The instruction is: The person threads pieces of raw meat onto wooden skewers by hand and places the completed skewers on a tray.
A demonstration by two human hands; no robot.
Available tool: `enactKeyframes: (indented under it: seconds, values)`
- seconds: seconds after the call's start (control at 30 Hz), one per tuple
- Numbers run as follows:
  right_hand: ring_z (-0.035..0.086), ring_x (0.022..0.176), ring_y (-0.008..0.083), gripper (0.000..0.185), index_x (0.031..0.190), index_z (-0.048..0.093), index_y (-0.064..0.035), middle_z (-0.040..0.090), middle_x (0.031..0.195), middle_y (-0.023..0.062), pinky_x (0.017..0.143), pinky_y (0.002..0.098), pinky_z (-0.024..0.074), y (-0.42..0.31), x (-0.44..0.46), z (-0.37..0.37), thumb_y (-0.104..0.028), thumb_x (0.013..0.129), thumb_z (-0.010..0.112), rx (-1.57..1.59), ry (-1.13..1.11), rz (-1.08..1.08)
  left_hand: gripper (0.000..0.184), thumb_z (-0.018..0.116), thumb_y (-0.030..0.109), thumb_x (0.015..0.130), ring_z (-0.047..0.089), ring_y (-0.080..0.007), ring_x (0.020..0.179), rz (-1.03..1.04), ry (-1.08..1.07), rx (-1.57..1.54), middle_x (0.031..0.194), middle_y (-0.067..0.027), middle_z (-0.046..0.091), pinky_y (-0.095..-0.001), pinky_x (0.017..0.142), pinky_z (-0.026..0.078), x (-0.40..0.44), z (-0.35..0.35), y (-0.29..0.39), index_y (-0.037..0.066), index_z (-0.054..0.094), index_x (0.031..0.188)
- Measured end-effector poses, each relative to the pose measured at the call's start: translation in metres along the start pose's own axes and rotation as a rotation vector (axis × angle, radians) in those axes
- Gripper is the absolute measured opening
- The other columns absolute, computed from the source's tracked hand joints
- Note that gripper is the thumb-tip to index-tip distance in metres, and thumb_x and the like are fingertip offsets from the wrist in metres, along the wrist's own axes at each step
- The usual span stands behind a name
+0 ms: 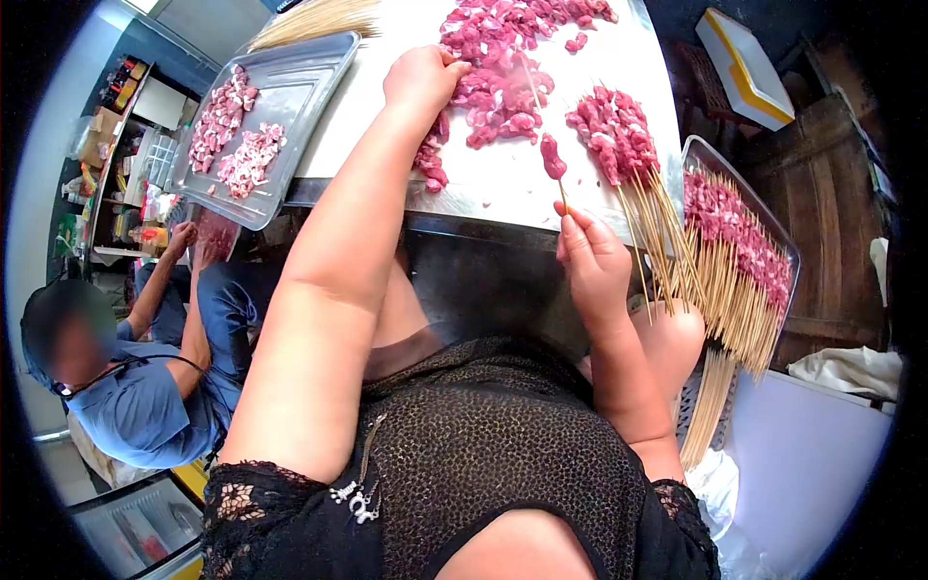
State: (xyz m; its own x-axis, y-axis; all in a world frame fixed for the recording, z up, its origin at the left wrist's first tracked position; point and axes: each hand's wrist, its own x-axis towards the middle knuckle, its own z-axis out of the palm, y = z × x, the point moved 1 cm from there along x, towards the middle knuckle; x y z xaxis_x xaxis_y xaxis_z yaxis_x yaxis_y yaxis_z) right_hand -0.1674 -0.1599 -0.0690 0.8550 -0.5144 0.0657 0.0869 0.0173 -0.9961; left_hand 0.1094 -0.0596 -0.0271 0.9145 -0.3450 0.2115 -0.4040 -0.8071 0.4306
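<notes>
My right hand [594, 256] pinches a bamboo skewer [564, 193] near its lower part. Threaded on that skewer is a lump of raw red meat [552, 157], and its bare tip points up and away. My left hand [422, 85] is at the left edge of a pile of raw meat pieces [498, 92] on the metal table [358, 126]. Its thumb and fingers are pressed together; whatever is between them is hidden. To the right of my right hand lies a stack of filled meat skewers [614, 135], their bare ends hanging over the table edge.
A metal tray [309, 87] at left holds two heaps of cut meat. Many filled skewers lie on another tray [694, 150] at right, above a bundle of bare skewers [709, 411]. More bare sticks [314, 21] lie at the back. A person in blue [145, 406] sits at left.
</notes>
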Motion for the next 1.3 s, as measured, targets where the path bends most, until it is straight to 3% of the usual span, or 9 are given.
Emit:
enactKeyframes:
  seconds: [0.23,0.33,0.43,0.63,0.67,0.8,0.97,1.17,1.3]
  values:
    - [0.043,0.058,0.0028,0.024,0.110,0.059,0.0024,0.050,0.067,-0.0035,0.052,0.0160,0.0333,-0.005,-0.014,-0.011,-0.010,0.092,0.051,-0.036,-0.024,0.035,0.023,0.066,0.028,0.074,0.063,-0.0205,0.067,0.043,-0.123,0.133,0.077,-0.0098,0.067,-0.0337,0.065,0.048,0.000,-0.010,-0.008,0.010,0.070,0.087]
    - [0.042,0.055,0.0021,0.022,0.108,0.062,0.0001,0.050,0.062,-0.0035,0.049,0.0169,0.0332,-0.004,-0.015,-0.014,-0.009,0.090,0.053,-0.028,0.002,-0.006,0.021,0.066,0.018,0.073,0.054,-0.0086,0.063,-0.109,-0.219,-0.551,0.075,-0.0032,0.063,-0.0250,0.056,0.042,-0.022,-0.027,-0.015,0.001,0.067,0.085]
    - [0.044,0.058,0.0025,0.024,0.109,0.060,0.0022,0.050,0.066,-0.0041,0.052,0.0163,0.0335,-0.013,-0.010,-0.014,-0.011,0.091,0.052,-0.098,-0.062,0.015,0.016,0.065,0.014,0.079,0.050,-0.0072,0.058,-0.228,-0.324,-1.068,0.070,0.0010,0.057,-0.0184,0.050,0.038,-0.030,-0.042,-0.025,0.004,0.062,0.091]
    - [0.041,0.055,0.0020,0.025,0.111,0.061,0.0000,0.050,0.062,-0.0036,0.050,0.0170,0.0330,-0.030,0.003,0.002,-0.008,0.089,0.052,-0.144,-0.157,-0.041,0.013,0.061,0.012,0.083,0.055,-0.0099,0.059,-0.281,-0.310,-1.569,0.075,-0.0019,0.059,-0.0195,0.048,0.046,-0.050,-0.048,-0.015,0.003,0.060,0.093]
    - [0.044,0.055,0.0030,0.025,0.111,0.062,-0.0020,0.052,0.061,-0.0020,0.051,0.0184,0.0357,-0.033,0.003,0.004,-0.008,0.088,0.053,-0.179,-0.164,-0.036,0.017,0.054,0.012,0.087,0.062,-0.0144,0.066,-0.272,-0.373,-1.550,0.082,-0.0082,0.063,-0.0243,0.056,0.055,-0.047,-0.043,-0.020,0.000,0.057,0.100]
    - [0.046,0.055,0.0032,0.025,0.111,0.062,-0.0046,0.054,0.060,-0.0016,0.052,0.0189,0.0379,-0.018,0.002,0.007,-0.008,0.087,0.055,-0.202,-0.104,-0.096,0.022,0.044,0.014,0.093,0.067,-0.0252,0.079,-0.305,-0.349,-1.583,0.093,-0.0187,0.064,-0.0285,0.063,0.057,-0.062,-0.041,0.002,-0.005,0.054,0.099]
    - [0.045,0.054,0.0023,0.026,0.112,0.062,-0.0053,0.053,0.060,-0.0026,0.052,0.0181,0.0377,-0.003,-0.004,0.001,-0.007,0.087,0.055,-0.105,-0.044,-0.028,0.022,0.049,0.016,0.093,0.066,-0.0229,0.082,-0.300,-0.321,-1.547,0.096,-0.0166,0.065,-0.0279,0.071,0.057,-0.071,-0.038,0.013,-0.004,0.056,0.100]
    - [0.045,0.053,0.0023,0.024,0.110,0.064,-0.0061,0.053,0.059,-0.0030,0.051,0.0186,0.0378,-0.004,-0.007,0.000,-0.007,0.087,0.056,-0.163,-0.046,-0.063,0.014,0.058,0.004,0.086,0.065,-0.0182,0.077,-0.206,-0.324,-1.544,0.096,-0.0141,0.064,-0.0230,0.069,0.056,-0.074,-0.039,0.016,-0.002,0.057,0.098]
    - [0.045,0.052,0.0029,0.023,0.108,0.065,-0.0068,0.053,0.059,-0.0020,0.050,0.0188,0.0381,0.001,-0.008,-0.001,-0.007,0.086,0.058,-0.180,-0.045,-0.090,0.013,0.059,0.005,0.086,0.064,-0.0193,0.083,-0.221,-0.243,-1.562,0.092,-0.0092,0.064,-0.0278,0.071,0.057,-0.075,-0.039,0.017,0.001,0.057,0.097]
